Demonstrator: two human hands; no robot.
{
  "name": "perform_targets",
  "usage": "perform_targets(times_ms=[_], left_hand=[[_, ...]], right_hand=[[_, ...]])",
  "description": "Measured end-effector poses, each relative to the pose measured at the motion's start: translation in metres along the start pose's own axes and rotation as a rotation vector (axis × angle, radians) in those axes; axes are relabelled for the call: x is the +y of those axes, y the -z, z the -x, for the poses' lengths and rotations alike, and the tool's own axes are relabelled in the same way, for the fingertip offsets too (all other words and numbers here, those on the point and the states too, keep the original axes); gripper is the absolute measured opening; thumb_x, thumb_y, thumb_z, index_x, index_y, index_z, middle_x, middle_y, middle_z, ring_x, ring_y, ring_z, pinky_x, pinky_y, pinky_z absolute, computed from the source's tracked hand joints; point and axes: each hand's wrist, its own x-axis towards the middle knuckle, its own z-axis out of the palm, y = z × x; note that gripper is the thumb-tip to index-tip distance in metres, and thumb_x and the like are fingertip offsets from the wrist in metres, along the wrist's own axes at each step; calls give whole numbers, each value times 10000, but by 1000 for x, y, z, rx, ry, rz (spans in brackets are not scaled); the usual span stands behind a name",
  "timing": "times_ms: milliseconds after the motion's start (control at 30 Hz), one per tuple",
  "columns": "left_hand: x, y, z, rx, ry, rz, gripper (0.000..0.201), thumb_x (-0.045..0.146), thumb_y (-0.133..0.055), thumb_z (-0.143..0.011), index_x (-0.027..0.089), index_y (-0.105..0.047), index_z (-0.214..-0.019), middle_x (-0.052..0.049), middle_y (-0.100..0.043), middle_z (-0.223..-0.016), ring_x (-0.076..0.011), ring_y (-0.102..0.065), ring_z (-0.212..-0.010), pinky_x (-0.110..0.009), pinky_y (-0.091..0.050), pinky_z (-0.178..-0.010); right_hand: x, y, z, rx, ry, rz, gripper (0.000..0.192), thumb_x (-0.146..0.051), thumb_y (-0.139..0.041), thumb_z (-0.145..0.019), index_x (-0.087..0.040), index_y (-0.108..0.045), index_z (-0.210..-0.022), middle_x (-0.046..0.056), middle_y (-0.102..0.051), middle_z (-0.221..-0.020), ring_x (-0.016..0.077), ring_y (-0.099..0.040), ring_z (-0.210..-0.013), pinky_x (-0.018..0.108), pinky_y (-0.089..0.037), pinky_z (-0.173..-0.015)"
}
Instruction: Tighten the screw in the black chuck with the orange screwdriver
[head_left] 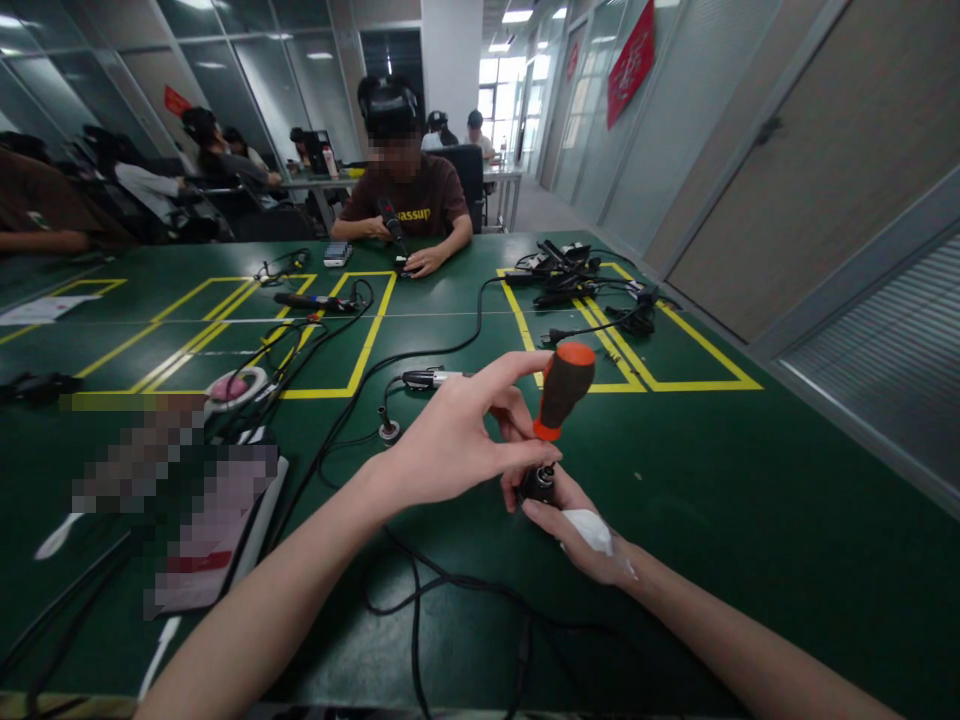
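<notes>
Head view, looking down over a green table [750, 520] marked with yellow tape lines. Near centre: a stubby screwdriver [561, 392], orange and dark handle, standing almost upright with a slight lean to the right, tip down into a small dark part [538, 484]. Upright like that, seemingly, to keep the tip seated in whatever sits on top of the part; too small to tell a screw head.

Left hand [450, 440]: coming in from the near left, thumb and fingers closed lightly around the lower handle, index finger stretched out straight toward the orange cap, just short of it or brushing it; cannot tell which. Grip loose, more a fingertip pinch than a fist.

Right hand [577, 535]: coming in from the near right, below the driver, fingers curled up around the dark part, cupping it and holding it off the table. White dressing [589, 528] on the back of that hand.

Black cables [420, 600] looping across the near table beneath both forearms. Soldering-iron-like tool [431, 378] lying just beyond the left hand. Farther right, a tangle of plugs and leads [577, 272] inside a yellow rectangle. Far side: another person [409, 195] seated, hands on the table, well apart from this work.
</notes>
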Motion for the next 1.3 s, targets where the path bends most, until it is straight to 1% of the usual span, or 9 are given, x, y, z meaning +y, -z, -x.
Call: perform_targets(times_ms=[200,333,433,500,667,933,1100,1200,1300], left_hand=[[0,-4,1,71,-66,-2,880,242,-849,-828,323,-417,-1590,45,-712,-839,-96,-636,-653,-210,-564,-680],[-4,-4,2,70,-149,-70,869,250,-821,-857,362,-394,-1606,-27,-752,-1205,-91,-652,-687,-222,-587,-683],[-5,-2,4,67,-213,-142,846,288,-793,-887,368,-366,-1613,-70,-639,-1484,-96,-702,-776,-241,-626,-753],[-2,0,5,74,-236,-156,793,277,-754,-918,342,-370,-1608,-79,-597,-1544,-128,-749,-918,-256,-640,-850],[7,-1,8,165,-266,-70,510,170,-572,-1016,265,-479,-1509,-67,-653,-1477,-166,-737,-1200,-250,-631,-953],[4,-4,10,306,-376,-174,571,243,-803,-892,282,-581,-1417,-37,-715,-1342,-121,-734,-990,-208,-616,-820],[14,2,8,241,-389,-274,462,258,-724,-947,253,-617,-1396,-37,-713,-1366,-141,-730,-1053,-237,-611,-909],[22,4,4,232,-338,-183,301,240,-596,-1010,201,-633,-1306,-47,-749,-1228,-130,-751,-992,-236,-631,-868],[25,3,-2,268,-323,-114,191,235,-621,-992,193,-617,-1179,-47,-726,-1150,-124,-741,-951,-243,-640,-835]], right_hand=[[1,1,0,-4,-15,21,433,-652,-644,-982,-225,-600,-1037,41,-614,-905,212,-538,-790,344,-454,-719],[-2,-1,-2,-5,-16,19,453,-669,-640,-978,-223,-594,-1042,38,-620,-897,214,-548,-793,347,-466,-729],[-4,-1,-2,-20,8,23,435,-653,-625,-996,-221,-594,-1037,37,-626,-893,214,-558,-800,354,-469,-756],[-3,-1,-2,-26,10,12,421,-640,-627,-1001,-222,-589,-1030,34,-624,-892,211,-556,-799,352,-468,-756],[-1,-1,-1,-27,-24,-16,403,-624,-649,-991,-228,-580,-1031,17,-601,-869,190,-512,-752,328,-444,-704],[1,0,-2,-18,1,-8,406,-633,-648,-987,-235,-582,-1033,32,-637,-890,211,-568,-792,354,-468,-755],[-3,1,-3,-24,-17,1,407,-628,-660,-985,-226,-597,-1000,35,-644,-870,216,-587,-799,360,-482,-757],[-6,2,-3,-23,-37,-14,409,-626,-676,-975,-226,-599,-1018,34,-648,-863,211,-579,-780,352,-473,-737],[-6,3,-3,-21,-54,-35,417,-625,-701,-956,-226,-602,-1030,33,-649,-867,211,-581,-780,350,-469,-740]])
